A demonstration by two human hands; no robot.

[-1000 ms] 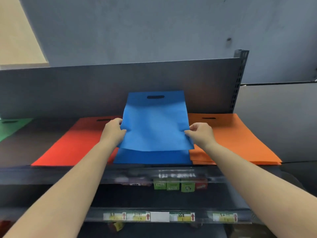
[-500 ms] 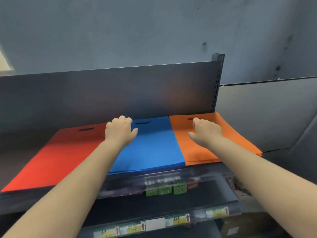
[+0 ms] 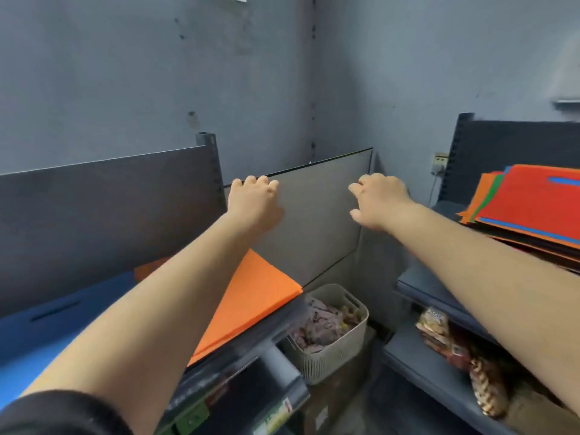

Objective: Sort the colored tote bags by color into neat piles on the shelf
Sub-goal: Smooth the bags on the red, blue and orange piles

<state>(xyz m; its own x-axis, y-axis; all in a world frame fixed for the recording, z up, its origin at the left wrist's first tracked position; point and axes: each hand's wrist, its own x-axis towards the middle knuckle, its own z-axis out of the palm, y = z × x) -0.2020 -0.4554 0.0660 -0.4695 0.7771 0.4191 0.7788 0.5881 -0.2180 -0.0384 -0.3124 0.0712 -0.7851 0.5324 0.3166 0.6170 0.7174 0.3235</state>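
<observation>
While both arms stretch forward in mid-air, the left hand [image 3: 255, 205] and the right hand [image 3: 378, 200] hang with fingers loosely curled, each holding nothing and touching nothing. Taking the beige basket [image 3: 329, 332] low in the corner as the landmark: the orange pile [image 3: 251, 296] lies flat on the shelf [image 3: 238, 346] just to the left of the basket and above it, one corner jutting toward the basket. Further left of the basket, touching the orange pile's edge, lies the blue pile [image 3: 47, 334], its slot handle visible; the left forearm crosses over both piles. Up and to the right of the basket, well apart from it, an unsorted stack of bags [image 3: 530, 211] sits on a second shelf unit, a red bag on top with orange, green and blue edges fanned out beneath. Below that stack, to the right of the basket, packaged goods [image 3: 439, 337] lie on a lower shelf. The basket holds a jumble of small items, too blurred to identify.
</observation>
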